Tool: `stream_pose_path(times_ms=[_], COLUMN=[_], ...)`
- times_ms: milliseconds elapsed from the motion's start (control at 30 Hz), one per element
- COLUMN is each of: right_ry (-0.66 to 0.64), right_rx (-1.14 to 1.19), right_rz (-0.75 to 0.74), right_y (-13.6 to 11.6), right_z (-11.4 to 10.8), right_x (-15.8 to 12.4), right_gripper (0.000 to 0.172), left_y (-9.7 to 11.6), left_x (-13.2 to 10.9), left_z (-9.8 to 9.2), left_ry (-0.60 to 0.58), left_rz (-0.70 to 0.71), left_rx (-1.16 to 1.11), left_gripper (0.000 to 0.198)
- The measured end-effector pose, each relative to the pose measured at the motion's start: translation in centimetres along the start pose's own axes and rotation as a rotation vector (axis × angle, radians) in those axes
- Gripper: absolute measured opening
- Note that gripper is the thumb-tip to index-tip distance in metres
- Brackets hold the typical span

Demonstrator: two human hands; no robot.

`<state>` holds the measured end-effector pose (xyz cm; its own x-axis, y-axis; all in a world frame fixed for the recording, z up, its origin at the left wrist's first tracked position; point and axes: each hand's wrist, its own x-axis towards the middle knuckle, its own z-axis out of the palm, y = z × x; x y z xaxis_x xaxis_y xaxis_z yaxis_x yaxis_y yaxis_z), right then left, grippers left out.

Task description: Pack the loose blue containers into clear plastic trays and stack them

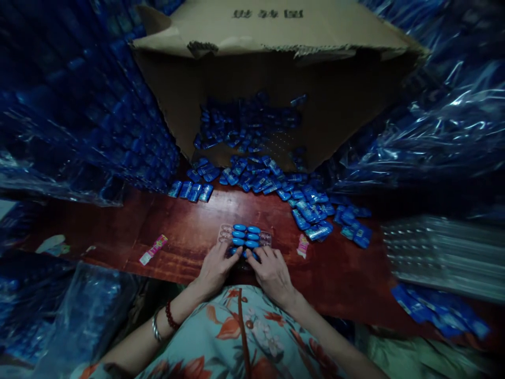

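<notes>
A clear plastic tray (225,231) lies on the dark red wooden table (189,231) just in front of me, with several blue oval pieces (246,235) set in its pockets. My left hand (215,268) rests at the tray's near left edge, fingertips pinched on a blue piece. My right hand (272,271) sits at the near right edge, fingers curled and pressing a blue piece (252,255) into the tray. Both hands touch the tray's front row.
A tipped cardboard box (276,68) at the back spills a heap of small blue packets (272,176) over the table. Plastic bags of blue goods (87,116) wall both sides. Stacked clear trays (442,252) lie at right. Pink wrappers (153,249) lie on the table.
</notes>
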<state>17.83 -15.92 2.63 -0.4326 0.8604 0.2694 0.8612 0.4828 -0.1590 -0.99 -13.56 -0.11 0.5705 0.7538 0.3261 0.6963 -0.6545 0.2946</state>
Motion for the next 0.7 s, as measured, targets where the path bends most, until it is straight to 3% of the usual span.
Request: stream_pose_path(times_ms=[167, 233, 300, 400, 467, 533, 633, 700], right_ry=[0.156, 0.269, 0.345, 0.288, 0.177, 0.088, 0.081, 0.104], right_rx=[0.133, 0.149, 0.077, -0.045, -0.021, 0.044, 0.118, 0.183], right_rz=[0.147, 0.364, 0.677, 1.019, 1.063, 1.007, 0.901, 0.853], right_y=[1.8, 4.1, 7.1, 11.5, 13.2, 13.3, 11.0, 9.0], right_z=[0.0, -0.3, -0.9, -1.5, -1.4, -0.9, 0.1, 0.8], right_x=[-1.2, -1.8, -2.4, -2.8, -2.8, -2.5, -1.8, -1.3], right_gripper=[0.029, 0.032, 0.041, 0.065, 0.069, 0.065, 0.057, 0.053], left_y=[-0.4, -0.5, -1.1, -3.4, -5.9, -8.5, -11.5, -12.4], left_x=[-1.1, -1.0, -0.5, 1.2, 2.8, 4.6, 7.6, 9.7], left_z=[1.0, 0.9, 0.6, 0.2, 0.0, -0.2, -0.4, -0.3], left_ry=[0.101, 0.118, 0.156, 0.261, 0.319, 0.349, 0.3, 0.181], left_rz=[-0.047, -0.105, -0.205, -0.374, -0.481, -0.555, -0.575, -0.593], left_rx=[-0.062, -0.144, -0.222, -0.263, -0.218, -0.146, -0.028, 0.064], left_gripper=[0.043, 0.042, 0.041, 0.035, 0.033, 0.033, 0.032, 0.035])
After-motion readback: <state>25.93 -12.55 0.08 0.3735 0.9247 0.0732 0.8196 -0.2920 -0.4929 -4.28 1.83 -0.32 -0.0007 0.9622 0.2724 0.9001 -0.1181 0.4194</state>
